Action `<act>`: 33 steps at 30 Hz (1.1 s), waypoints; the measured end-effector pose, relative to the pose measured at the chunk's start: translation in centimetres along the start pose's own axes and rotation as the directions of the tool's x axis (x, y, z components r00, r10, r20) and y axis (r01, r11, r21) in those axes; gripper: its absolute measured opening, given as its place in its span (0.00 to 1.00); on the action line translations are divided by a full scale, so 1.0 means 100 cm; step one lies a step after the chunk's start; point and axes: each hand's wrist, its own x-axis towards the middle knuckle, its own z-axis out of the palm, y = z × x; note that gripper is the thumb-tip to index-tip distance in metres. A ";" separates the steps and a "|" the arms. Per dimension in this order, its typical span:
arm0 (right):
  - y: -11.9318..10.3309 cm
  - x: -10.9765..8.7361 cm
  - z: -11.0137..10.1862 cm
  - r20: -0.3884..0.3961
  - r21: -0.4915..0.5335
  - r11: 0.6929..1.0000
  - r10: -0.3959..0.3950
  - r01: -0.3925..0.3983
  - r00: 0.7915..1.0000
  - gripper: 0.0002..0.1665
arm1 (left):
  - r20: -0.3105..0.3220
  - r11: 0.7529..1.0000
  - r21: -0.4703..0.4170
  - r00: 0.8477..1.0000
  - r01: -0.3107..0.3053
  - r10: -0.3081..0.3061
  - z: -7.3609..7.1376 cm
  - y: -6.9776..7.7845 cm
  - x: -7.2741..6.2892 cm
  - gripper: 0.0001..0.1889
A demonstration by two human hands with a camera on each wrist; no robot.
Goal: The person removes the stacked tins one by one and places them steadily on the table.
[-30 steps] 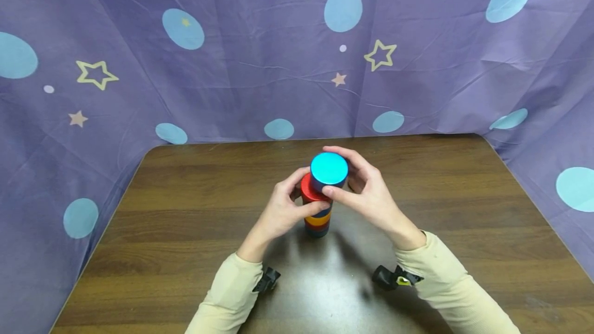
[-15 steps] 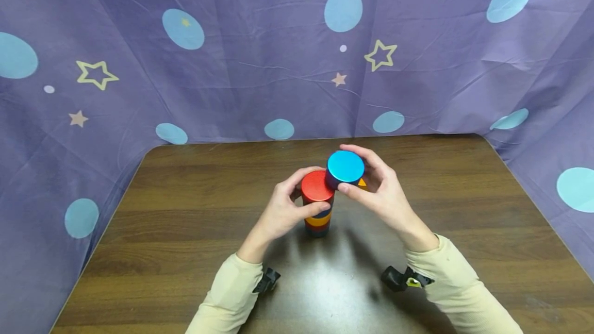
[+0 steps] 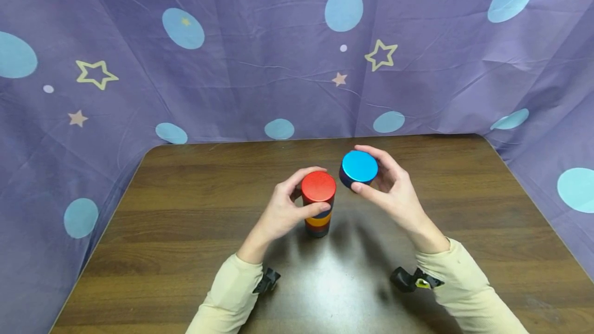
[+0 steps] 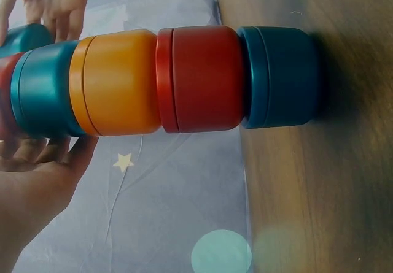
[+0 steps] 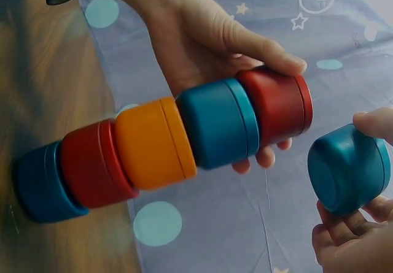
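Note:
A column of small round lidded tins stands upright on the table. From the bottom they run blue [image 4: 288, 76], red [image 4: 209, 80], orange [image 4: 120, 83], blue [image 5: 215, 126] and red [image 3: 318, 186]. My left hand [image 3: 285, 207] grips the column near its top, thumb and fingers around the upper red tin. Off to the right, in the air and apart from the column, my right hand [image 3: 392, 197] holds another blue tin [image 3: 359, 166] between thumb and fingers, lid up. The right wrist view shows this blue tin's rounded underside.
The wooden table [image 3: 199, 184] extends on both sides of the column. Behind it hangs a purple cloth [image 3: 250, 66] printed with stars and pale blue circles. A black camera [image 3: 403, 279] is strapped to the right wrist, another [image 3: 267, 280] to the left.
My right hand has carried the blue tin rightward, from over the edge of the upper red tin to a spot apart from it, uncovering the red lid. The left hand stays in place.

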 end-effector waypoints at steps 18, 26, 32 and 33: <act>0.021 -0.015 -0.022 -0.019 -0.122 0.989 0.083 -0.085 0.996 0.36 | 0.002 1.000 0.007 1.000 -0.007 0.007 0.000 0.000 -0.001 0.30; 0.039 -0.019 -0.032 -0.039 -0.196 0.971 0.131 -0.136 0.991 0.36 | -0.001 1.000 0.007 1.000 0.000 0.000 0.000 0.001 -0.001 0.31; 0.055 -0.023 -0.042 -0.079 -0.214 0.959 0.173 -0.187 0.982 0.35 | 0.000 1.000 0.009 1.000 0.015 -0.015 0.000 0.001 -0.001 0.30; 0.057 -0.023 -0.044 -0.086 -0.218 0.956 0.181 -0.196 0.980 0.35 | 0.001 1.000 0.008 1.000 0.015 -0.015 0.000 0.001 -0.001 0.30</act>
